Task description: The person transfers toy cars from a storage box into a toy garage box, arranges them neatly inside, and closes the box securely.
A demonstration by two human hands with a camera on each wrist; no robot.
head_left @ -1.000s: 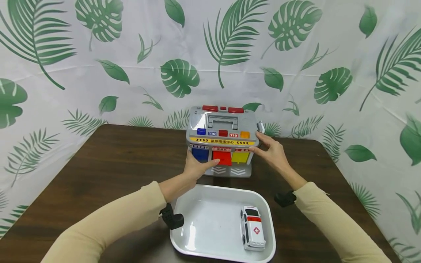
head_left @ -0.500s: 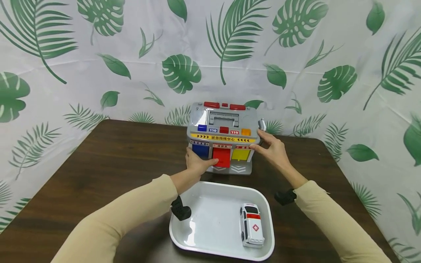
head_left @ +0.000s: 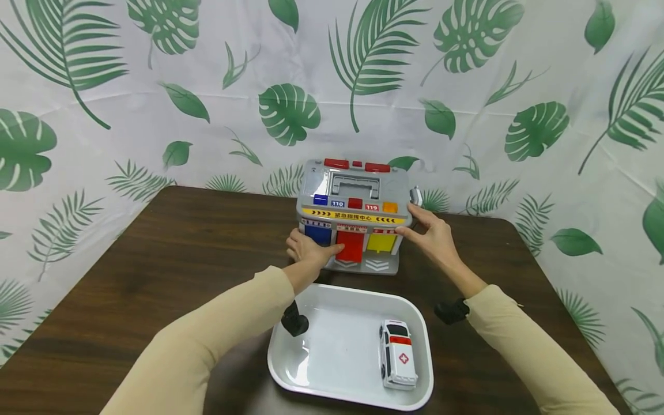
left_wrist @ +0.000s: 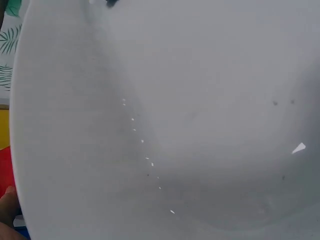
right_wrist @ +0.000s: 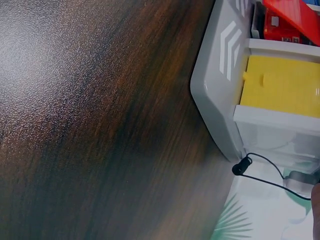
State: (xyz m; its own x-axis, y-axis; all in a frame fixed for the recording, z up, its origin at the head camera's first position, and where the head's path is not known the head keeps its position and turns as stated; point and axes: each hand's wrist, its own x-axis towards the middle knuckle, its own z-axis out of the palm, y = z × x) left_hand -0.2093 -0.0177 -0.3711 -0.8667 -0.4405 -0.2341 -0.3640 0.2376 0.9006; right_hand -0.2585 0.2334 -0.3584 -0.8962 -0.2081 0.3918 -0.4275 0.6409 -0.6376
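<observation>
A grey toy rescue station with a carry handle stands at the table's back. Its front has a blue door, a red door and a yellow door. The thumb of my left hand touches the red door, its fingers spread beside the station's left side. With thumb and forefinger, my right hand holds the station's right roof corner. In the right wrist view the red door stands ajar, a red toy vehicle partly hidden behind it.
A white tray sits in front of the station, below my left forearm. In it lies a toy ambulance. A thin black cord with a toggle hangs by the station's right side. Leaf-printed cloth hangs behind the table.
My left fingers have come away from the station's left side, while the thumb stays at the red door. That door hangs straighter than before. My right hand keeps its hold.
</observation>
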